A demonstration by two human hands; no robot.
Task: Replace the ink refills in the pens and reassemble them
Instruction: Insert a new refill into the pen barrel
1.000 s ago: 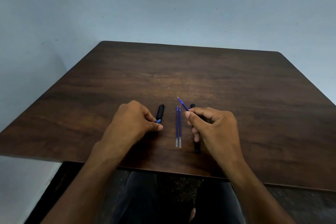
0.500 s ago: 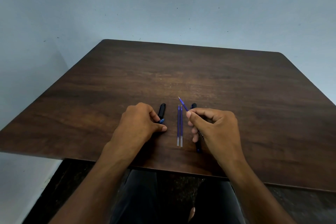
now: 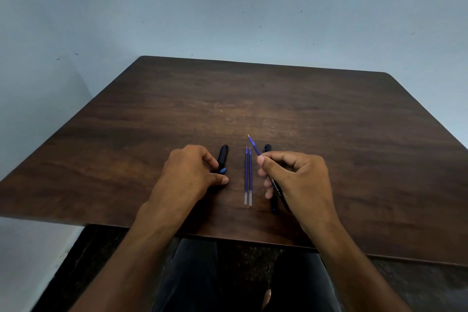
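Observation:
Two blue ink refills (image 3: 248,177) lie side by side on the dark wooden table (image 3: 253,99), tips pointing away from me. My right hand (image 3: 296,180) pinches a third blue refill (image 3: 254,145) between thumb and forefinger, its tip angled up and to the far left. Under that hand lies a black pen (image 3: 274,191) with white lettering, partly hidden. My left hand (image 3: 193,175) rests with its fingers curled on the near end of another black pen (image 3: 222,158) that has a blue part; whether it grips the pen is unclear.
The table's near edge (image 3: 177,232) runs just in front of my wrists, with my dark-clothed lap (image 3: 228,276) below it. A pale blue wall (image 3: 228,7) stands behind the table and at the left.
My left hand has slid slightly right along the table toward the refills. The right hand keeps the refill at nearly the same angle.

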